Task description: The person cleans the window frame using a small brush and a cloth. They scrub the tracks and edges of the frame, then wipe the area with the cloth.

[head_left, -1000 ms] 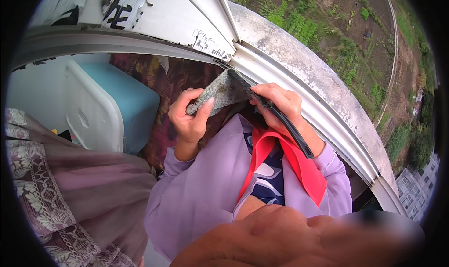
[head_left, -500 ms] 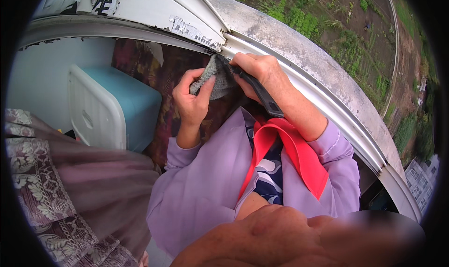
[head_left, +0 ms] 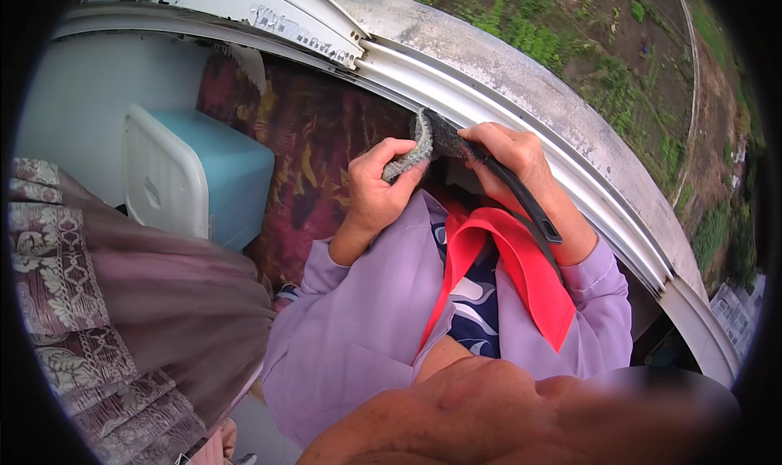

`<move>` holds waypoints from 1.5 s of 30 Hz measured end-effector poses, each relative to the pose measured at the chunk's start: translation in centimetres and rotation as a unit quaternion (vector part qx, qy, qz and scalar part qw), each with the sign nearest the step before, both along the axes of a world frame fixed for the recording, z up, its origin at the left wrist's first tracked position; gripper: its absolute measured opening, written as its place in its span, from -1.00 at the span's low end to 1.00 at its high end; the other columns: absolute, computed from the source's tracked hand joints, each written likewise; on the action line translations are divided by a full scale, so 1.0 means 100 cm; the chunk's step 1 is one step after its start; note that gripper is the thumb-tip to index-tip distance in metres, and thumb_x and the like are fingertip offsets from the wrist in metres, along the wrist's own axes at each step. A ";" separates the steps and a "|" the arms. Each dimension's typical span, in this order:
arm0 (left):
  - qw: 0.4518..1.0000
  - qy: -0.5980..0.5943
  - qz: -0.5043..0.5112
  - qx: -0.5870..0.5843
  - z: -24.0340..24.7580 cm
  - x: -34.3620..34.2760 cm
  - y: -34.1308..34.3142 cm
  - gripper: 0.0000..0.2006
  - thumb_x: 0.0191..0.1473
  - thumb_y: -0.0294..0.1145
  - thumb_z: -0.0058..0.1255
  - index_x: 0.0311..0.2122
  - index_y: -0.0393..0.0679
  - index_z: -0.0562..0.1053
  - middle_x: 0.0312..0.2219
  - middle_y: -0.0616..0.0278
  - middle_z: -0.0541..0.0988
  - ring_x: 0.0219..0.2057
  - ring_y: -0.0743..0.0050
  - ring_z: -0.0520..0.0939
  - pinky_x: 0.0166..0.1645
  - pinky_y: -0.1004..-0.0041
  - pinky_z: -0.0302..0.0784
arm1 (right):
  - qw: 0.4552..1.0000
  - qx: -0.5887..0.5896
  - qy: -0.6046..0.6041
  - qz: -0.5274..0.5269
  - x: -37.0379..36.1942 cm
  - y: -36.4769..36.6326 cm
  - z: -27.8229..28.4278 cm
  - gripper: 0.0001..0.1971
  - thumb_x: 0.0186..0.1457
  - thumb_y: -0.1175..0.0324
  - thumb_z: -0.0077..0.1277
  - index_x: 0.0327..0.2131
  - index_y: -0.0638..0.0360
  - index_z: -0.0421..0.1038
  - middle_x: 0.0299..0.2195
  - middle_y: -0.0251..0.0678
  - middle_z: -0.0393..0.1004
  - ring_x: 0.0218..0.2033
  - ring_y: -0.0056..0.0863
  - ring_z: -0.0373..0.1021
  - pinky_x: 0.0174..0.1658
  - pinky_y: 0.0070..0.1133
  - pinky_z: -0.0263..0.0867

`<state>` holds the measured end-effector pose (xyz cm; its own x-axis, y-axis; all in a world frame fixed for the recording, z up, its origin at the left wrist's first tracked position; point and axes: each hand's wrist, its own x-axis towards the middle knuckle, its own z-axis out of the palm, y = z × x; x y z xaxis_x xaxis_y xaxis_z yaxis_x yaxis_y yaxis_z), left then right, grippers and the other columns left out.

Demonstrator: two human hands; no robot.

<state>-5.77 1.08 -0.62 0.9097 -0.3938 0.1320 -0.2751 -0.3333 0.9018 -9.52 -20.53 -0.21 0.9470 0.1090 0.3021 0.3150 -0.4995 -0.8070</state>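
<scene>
Hands meet just under a curved white window frame [head_left: 521, 147] in the head view. The left hand [head_left: 376, 195] is closed on a grey, woolly cleaning cloth [head_left: 415, 149], thumb on top and fingers curled beneath it, so the cloth stands up in a folded ridge. The right hand [head_left: 509, 157] is closed round a long, thin black squeegee-like tool [head_left: 521, 200]; its upper end reaches into the cloth, where the two touch, and its lower end slants down over the right wrist towards a lilac sleeve [head_left: 599, 282]. Cloth and tool sit right at the inner edge of the frame, beside its white sliding tracks.

Beyond the frame runs a weathered grey concrete ledge [head_left: 505, 66], and far below it lies green, scrubby ground [head_left: 603, 50]. Inside, a dark red patterned fabric [head_left: 301, 155] hangs under the frame behind the left hand. To its left stands a pale blue plastic box with a white side panel [head_left: 199, 176]. A brown patterned curtain [head_left: 98, 302] fills the lower left. A red scarf [head_left: 521, 274] lies over the lilac garment near the lower middle.
</scene>
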 end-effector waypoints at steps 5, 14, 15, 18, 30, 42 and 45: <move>0.997 0.014 -0.075 -0.011 -0.001 -0.027 -0.031 -0.82 -0.07 -0.60 0.22 -0.30 -0.27 0.51 -0.53 0.24 0.56 -0.49 0.61 0.56 -0.37 0.58 0.44 | 0.998 -0.005 0.046 -0.038 -0.060 -0.038 0.014 -0.81 -0.07 0.67 0.09 -0.30 0.34 0.46 -0.52 -0.14 0.49 -0.55 -0.33 0.53 -0.51 -0.52 0.37; 0.964 0.058 -0.258 -0.042 -0.010 -0.080 -0.111 -0.82 -0.07 -0.63 0.19 -0.29 -0.31 0.52 -0.48 0.18 0.58 -0.47 0.55 0.58 -0.36 0.56 0.46 | 0.985 -0.048 0.117 -0.121 -0.197 -0.131 0.031 -0.87 -0.01 0.63 0.11 -0.32 0.32 0.48 -0.56 -0.18 0.53 -0.52 -0.39 0.57 -0.49 -0.59 0.40; 0.958 0.060 -0.277 -0.040 -0.014 -0.087 -0.122 -0.83 -0.07 -0.62 0.18 -0.29 -0.31 0.53 -0.47 0.16 0.58 -0.46 0.51 0.59 -0.35 0.55 0.46 | 0.982 -0.048 0.124 -0.137 -0.213 -0.140 0.033 -0.86 -0.01 0.64 0.11 -0.31 0.32 0.48 -0.54 -0.18 0.53 -0.52 -0.40 0.57 -0.49 -0.60 0.40; 0.936 0.055 -0.348 -0.029 -0.026 -0.109 -0.156 -0.83 -0.07 -0.61 0.18 -0.29 -0.30 0.53 -0.45 0.13 0.59 -0.45 0.44 0.61 -0.33 0.54 0.48 | 0.973 -0.047 0.140 -0.179 -0.254 -0.162 0.043 -0.84 -0.02 0.65 0.10 -0.30 0.32 0.49 -0.52 -0.18 0.53 -0.54 -0.42 0.55 -0.48 -0.60 0.40; 0.853 -0.027 -0.517 -0.067 -0.051 -0.213 -0.284 -0.71 -0.04 -0.50 0.13 -0.15 -0.26 0.47 -0.31 -0.05 0.58 -0.29 -0.06 0.62 -0.22 0.27 0.55 | 0.936 -0.065 0.210 -0.275 -0.357 -0.224 0.057 -0.76 -0.16 0.62 0.13 -0.31 0.23 0.51 -0.58 -0.23 0.49 -0.55 -0.38 0.49 -0.45 -0.52 0.37; 0.806 0.022 -0.583 -0.101 -0.051 -0.262 -0.325 -0.60 -0.07 -0.52 0.13 -0.05 -0.26 0.43 -0.33 -0.06 0.58 -0.31 -0.06 0.63 -0.25 0.23 0.57 | 0.897 -0.224 0.256 -0.281 -0.378 -0.235 0.084 -0.69 -0.29 0.67 0.02 -0.33 0.26 0.39 -0.51 -0.06 0.44 -0.49 -0.01 0.43 -0.47 -0.31 0.32; 0.801 0.003 -0.583 -0.139 -0.057 -0.268 -0.332 -0.62 -0.09 -0.53 0.12 -0.07 -0.25 0.45 -0.34 -0.01 0.58 -0.33 -0.01 0.62 -0.27 0.25 0.57 | 0.861 -0.287 0.281 -0.311 -0.389 -0.227 0.095 -0.73 -0.26 0.66 0.00 -0.36 0.27 0.33 -0.54 -0.05 0.40 -0.52 0.02 0.38 -0.48 -0.27 0.27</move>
